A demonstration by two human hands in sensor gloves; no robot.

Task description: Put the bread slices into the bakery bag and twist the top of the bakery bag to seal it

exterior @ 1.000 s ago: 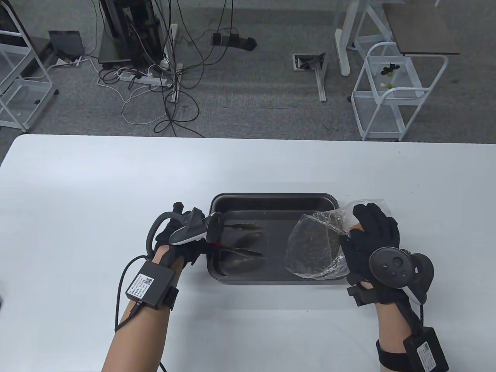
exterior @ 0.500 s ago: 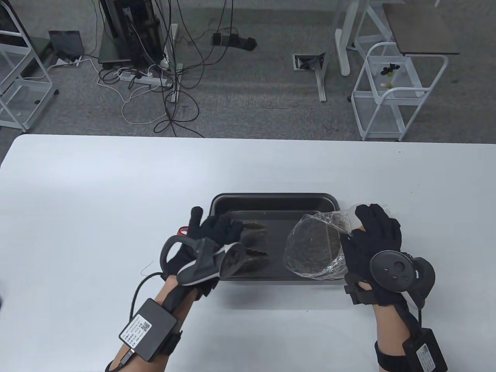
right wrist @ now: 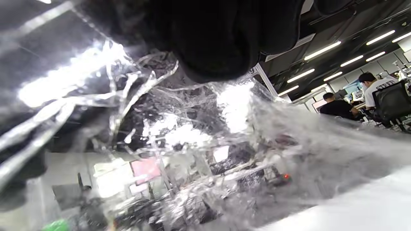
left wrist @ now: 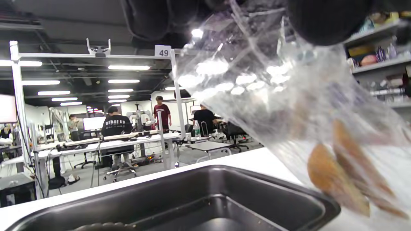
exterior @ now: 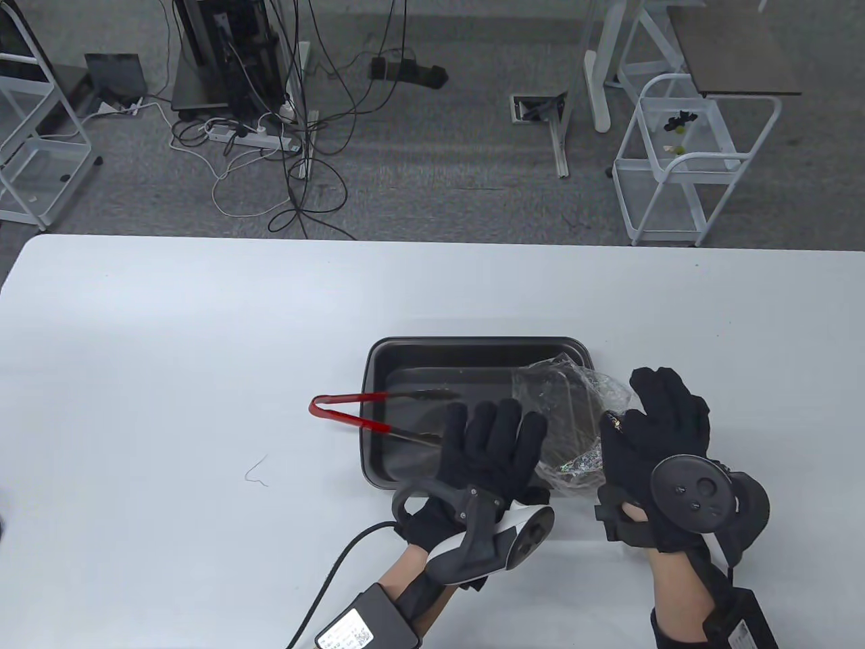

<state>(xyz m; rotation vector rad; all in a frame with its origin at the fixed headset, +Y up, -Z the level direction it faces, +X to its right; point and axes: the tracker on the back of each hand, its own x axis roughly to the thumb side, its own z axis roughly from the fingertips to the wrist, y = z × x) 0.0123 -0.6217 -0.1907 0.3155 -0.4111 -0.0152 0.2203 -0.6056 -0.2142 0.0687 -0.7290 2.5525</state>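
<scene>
Tongs (exterior: 378, 414) dropped, left hand (exterior: 490, 449) perhaps touching bag (exterior: 564, 426)

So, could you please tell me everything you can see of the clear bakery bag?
The bakery bag is thin, clear, crinkly plastic with glare across its creases. It hangs over the right end of the dark baking tray, between the two hands. The right hand grips its gathered right side; the left hand reaches its left side with fingers extended. The left wrist view shows brown bread slices low inside it. Its top is not yet twisted.
</scene>
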